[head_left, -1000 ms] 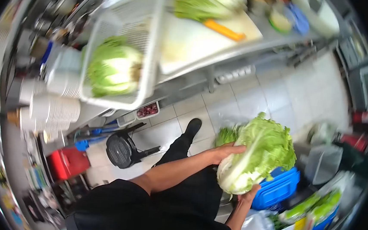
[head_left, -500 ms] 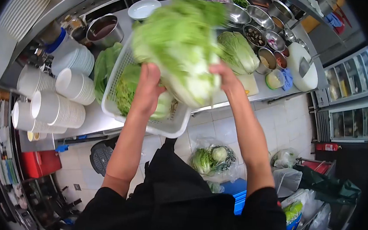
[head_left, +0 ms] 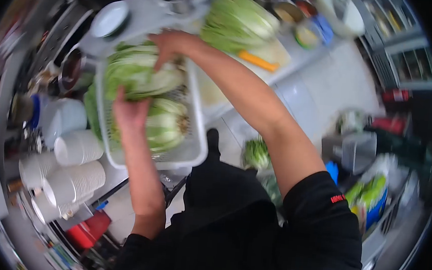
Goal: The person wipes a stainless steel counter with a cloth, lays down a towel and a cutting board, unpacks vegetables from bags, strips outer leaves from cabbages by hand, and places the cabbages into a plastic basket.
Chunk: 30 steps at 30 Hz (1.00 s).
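Note:
A napa cabbage (head_left: 137, 73) lies in the far half of the white plastic basket (head_left: 200, 151). My right hand (head_left: 168, 46) grips its far side near the root end, fingers curled over the leaves. From the near side, my left hand (head_left: 130, 110) grips the same cabbage, thumb and fingers spread around it. Closer to me in the basket is a second napa cabbage (head_left: 167, 126), just right of my left hand. On the cutting board (head_left: 278, 51) rests a third napa cabbage (head_left: 240, 22), with an orange-handled tool (head_left: 258, 61) at the board's near edge.
Stacked white bowls (head_left: 72, 182) stand left of the basket, and a white dish (head_left: 110, 19) sits beyond it. A steel pot (head_left: 74, 70) is at the far left. Leafy greens (head_left: 256, 153) lie on the floor below the counter.
Both hands have brought the cabbage from the air above the counter down and left into the basket. The view has turned, and the orange handle now shows on the board.

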Tool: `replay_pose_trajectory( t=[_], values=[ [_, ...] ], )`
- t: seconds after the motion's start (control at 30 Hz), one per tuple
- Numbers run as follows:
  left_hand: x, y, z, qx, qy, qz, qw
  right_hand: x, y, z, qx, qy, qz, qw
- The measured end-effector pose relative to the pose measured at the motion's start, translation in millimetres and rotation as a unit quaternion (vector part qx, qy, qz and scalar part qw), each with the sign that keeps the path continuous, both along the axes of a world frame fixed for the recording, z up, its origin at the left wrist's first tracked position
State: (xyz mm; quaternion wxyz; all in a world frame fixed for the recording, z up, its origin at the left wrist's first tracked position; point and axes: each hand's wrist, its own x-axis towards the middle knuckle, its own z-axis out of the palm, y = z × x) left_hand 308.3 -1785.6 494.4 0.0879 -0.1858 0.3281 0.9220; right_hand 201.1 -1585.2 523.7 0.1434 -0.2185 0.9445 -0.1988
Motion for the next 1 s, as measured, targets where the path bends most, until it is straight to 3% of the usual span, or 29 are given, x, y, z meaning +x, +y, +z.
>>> replay_pose_trajectory(
  t=[0.07,0.1,0.17,0.23,0.3,0.33,0.4,0.43,0.47,0.53,0.57,0.6,0.67,0.77,0.87,0.9,1.0],
  values=[
    [40,12,32,-0.084,0.059,-0.028,0.994,55,37,6,-0.173,0.134,-0.05,0.975],
    [60,8,36,-0.144,0.023,0.029,0.989,90,60,-5,-0.176,0.121,-0.075,0.974],
    [103,1,29,-0.22,0.023,0.049,0.974,148,94,-14,-0.404,0.128,-0.204,0.882],
    [134,-15,14,-0.296,0.032,0.103,0.949,189,91,-29,-0.39,0.083,-0.18,0.9],
    [150,-28,7,-0.239,-0.072,0.124,0.961,199,58,-25,-0.442,0.104,-0.129,0.882],
    [148,-35,10,-0.242,-0.066,0.14,0.958,198,35,-22,-0.479,0.124,-0.103,0.863],
    [139,-32,27,-0.196,-0.161,0.109,0.961,176,-10,-32,-0.447,0.127,-0.1,0.88],
    [140,-33,38,-0.173,-0.128,0.055,0.975,159,-27,-33,-0.323,-0.001,-0.13,0.937],
    [136,-38,39,-0.165,-0.118,0.067,0.977,145,-41,-36,-0.183,-0.127,-0.16,0.962],
    [137,-55,31,0.005,-0.177,-0.075,0.981,128,-56,-53,-0.196,-0.141,-0.114,0.964],
    [131,-57,21,0.032,-0.18,-0.064,0.981,122,-63,-63,-0.215,-0.164,-0.082,0.959],
    [123,-52,7,0.059,-0.185,-0.052,0.979,120,-62,-73,-0.335,-0.212,-0.051,0.917],
    [104,-38,-19,-0.038,-0.239,-0.024,0.97,112,-65,-57,-0.211,-0.287,-0.048,0.933],
    [95,-37,-62,0.028,-0.147,0.074,0.986,113,-70,-53,-0.264,-0.281,0.0,0.923],
    [109,-43,-39,0.022,-0.125,0.072,0.989,118,-80,-32,-0.218,-0.304,0.033,0.927],
    [119,-36,-1,-0.011,-0.163,0.085,0.983,127,-80,-21,-0.217,-0.309,0.026,0.926],
    [162,-32,60,-0.018,-0.105,0.035,0.994,143,-73,51,-0.138,-0.223,0.036,0.964]
  ],
)
